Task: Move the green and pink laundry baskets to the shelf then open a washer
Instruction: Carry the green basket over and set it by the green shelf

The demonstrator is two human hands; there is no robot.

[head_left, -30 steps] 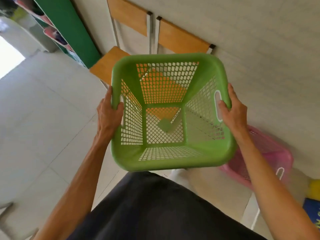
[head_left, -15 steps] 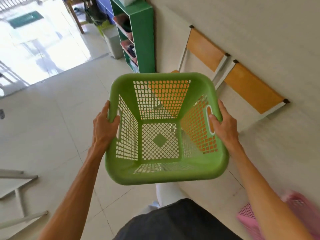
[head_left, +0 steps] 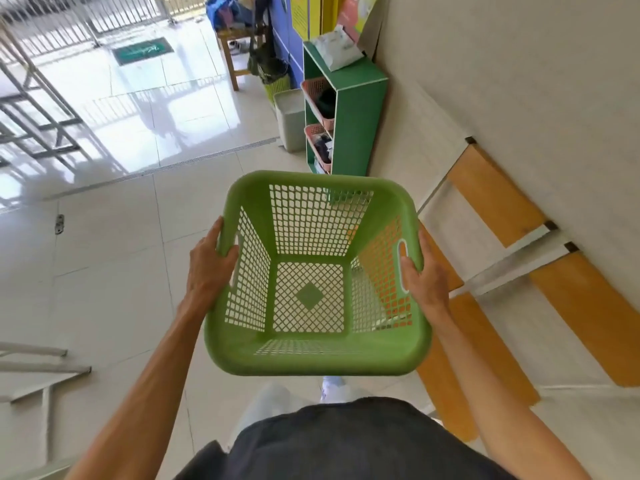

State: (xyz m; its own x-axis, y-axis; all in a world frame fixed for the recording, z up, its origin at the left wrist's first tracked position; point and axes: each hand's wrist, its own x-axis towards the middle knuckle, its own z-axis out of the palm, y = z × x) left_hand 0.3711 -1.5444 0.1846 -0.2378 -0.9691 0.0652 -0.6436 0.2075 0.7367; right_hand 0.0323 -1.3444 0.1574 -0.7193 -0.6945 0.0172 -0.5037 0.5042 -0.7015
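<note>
I carry an empty green laundry basket (head_left: 317,356) in front of my waist, above the tiled floor. My left hand (head_left: 209,268) grips its left rim by the side handle. My right hand (head_left: 426,277) grips the right rim, thumb beside the handle slot. Ahead along the right wall stands a green shelf (head_left: 356,123), with pink baskets of clothes on its levels and a white packet on top. The pink laundry basket is out of view, and no washer shows.
Orange-backed chairs (head_left: 498,199) line the wall on my right. A grey bin (head_left: 291,119) and a green mesh bin (head_left: 277,86) stand just past the shelf. A wooden table (head_left: 239,46) is farther back. Metal frames (head_left: 31,362) sit at the left.
I have turned left and walked along the wall with the basket. The green shelf has come into full view ahead, and the pink basket has dropped out of view behind me.
</note>
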